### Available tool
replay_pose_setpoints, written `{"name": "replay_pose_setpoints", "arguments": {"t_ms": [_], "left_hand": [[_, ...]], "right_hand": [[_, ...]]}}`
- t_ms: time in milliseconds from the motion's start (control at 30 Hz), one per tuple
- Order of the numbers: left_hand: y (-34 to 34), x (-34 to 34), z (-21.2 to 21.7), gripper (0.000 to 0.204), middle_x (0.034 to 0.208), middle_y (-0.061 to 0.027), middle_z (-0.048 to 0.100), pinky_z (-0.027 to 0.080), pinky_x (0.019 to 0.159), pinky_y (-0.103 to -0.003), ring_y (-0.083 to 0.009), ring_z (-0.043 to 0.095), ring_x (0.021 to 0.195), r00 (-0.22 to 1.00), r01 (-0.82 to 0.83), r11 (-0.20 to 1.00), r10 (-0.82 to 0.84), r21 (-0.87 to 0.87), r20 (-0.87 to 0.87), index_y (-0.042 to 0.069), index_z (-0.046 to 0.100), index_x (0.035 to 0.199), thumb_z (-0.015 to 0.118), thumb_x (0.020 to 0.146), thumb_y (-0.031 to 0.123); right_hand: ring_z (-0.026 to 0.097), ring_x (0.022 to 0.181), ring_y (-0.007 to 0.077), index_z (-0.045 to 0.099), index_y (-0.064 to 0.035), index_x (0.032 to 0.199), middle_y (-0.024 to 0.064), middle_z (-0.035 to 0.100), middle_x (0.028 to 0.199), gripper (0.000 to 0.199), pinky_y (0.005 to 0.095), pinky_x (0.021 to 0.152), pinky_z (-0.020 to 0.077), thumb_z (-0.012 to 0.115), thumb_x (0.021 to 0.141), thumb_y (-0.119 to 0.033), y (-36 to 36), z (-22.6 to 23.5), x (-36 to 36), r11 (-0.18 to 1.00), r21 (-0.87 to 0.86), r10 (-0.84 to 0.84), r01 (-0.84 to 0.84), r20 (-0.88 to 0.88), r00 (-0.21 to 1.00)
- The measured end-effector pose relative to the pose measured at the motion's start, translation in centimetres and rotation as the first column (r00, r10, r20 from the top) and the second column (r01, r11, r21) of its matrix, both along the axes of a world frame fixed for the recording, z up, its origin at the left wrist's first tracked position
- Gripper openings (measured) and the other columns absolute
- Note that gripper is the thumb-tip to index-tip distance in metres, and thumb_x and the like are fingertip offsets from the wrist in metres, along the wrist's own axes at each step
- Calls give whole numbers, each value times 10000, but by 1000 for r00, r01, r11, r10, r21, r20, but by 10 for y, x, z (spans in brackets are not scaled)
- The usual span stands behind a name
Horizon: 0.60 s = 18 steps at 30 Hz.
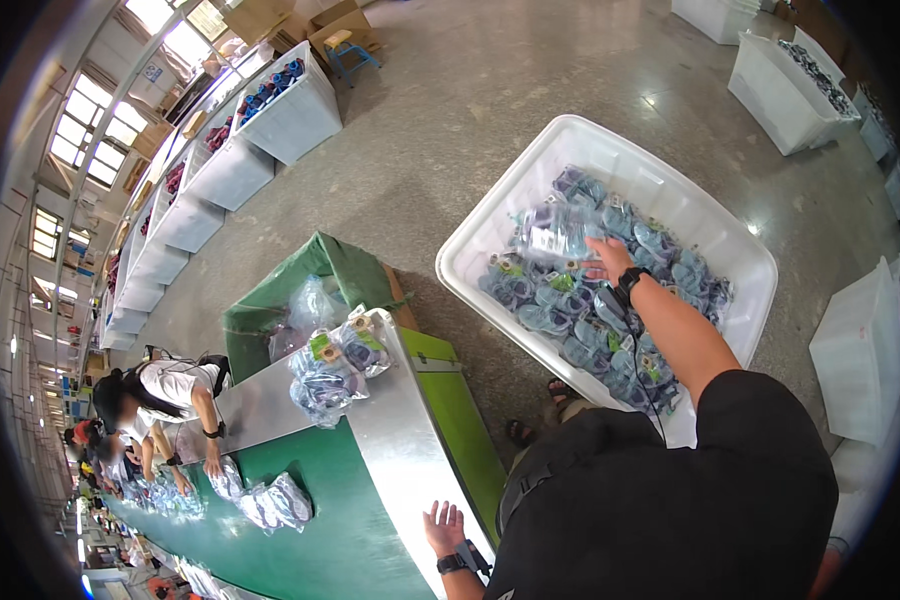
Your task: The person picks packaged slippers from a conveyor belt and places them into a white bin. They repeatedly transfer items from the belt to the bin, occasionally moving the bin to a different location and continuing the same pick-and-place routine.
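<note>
My right hand point(607, 260) reaches over a large white plastic bin point(705, 180), its fingers apart. Just beyond the fingertips is a clear plastic bag point(555, 238), smeared by motion, with bluish contents I cannot make out; it looks free of the hand. Below it the bin holds many clear bags of blue and purple goods point(610, 320) that look like shoes, some with green tags. My left hand point(443, 528) is open and holds nothing, near the metal edge point(395, 470) of a green conveyor belt point(350, 530).
A pile of bagged goods point(335, 365) lies on the metal end of the conveyor. Beside it stands a green-lined box point(270, 300) with clear bags. Across the belt, a co-worker point(175, 390) handles bagged items point(270, 500). White bins point(295, 115) line the far left; another bin point(785, 95) stands far right.
</note>
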<state>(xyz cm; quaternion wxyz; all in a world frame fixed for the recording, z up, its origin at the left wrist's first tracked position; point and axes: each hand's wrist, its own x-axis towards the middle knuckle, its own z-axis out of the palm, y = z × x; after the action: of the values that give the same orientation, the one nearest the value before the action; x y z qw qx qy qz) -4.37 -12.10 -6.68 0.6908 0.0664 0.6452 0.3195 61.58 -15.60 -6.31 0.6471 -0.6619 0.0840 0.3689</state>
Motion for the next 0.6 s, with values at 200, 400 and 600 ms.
{"name": "replay_pose_setpoints", "arguments": {"t_ms": [200,400,600], "left_hand": [[-11,-18,2,502,1184,-99,494,486,823,-424,-268,511,1032,997,-1,1000,3,25,-75,97,475,1241,406,936,490],[-23,-48,-14,494,1244,-112,486,488,827,-438,-279,518,1041,995,-28,1000,28,2,-96,106,453,1293,400,944,452],[-15,-71,-21,473,1185,-165,523,505,801,-393,-286,562,985,992,26,1000,-25,0,-121,30,442,1291,474,942,347]], "right_hand": [[653,723,275,443,-5,1210,173,586,1038,522,381,503,540,662,818,-271,-7,-57,-14,966,-253,39,-53,-60,997],[642,625,258,511,-25,1029,143,612,880,313,362,454,515,644,825,-221,-70,-126,-59,953,-238,139,-189,-215,967],[454,414,197,441,-87,608,55,417,513,285,340,369,358,533,863,-177,-131,-165,-75,928,-175,288,-330,-227,930]]}}
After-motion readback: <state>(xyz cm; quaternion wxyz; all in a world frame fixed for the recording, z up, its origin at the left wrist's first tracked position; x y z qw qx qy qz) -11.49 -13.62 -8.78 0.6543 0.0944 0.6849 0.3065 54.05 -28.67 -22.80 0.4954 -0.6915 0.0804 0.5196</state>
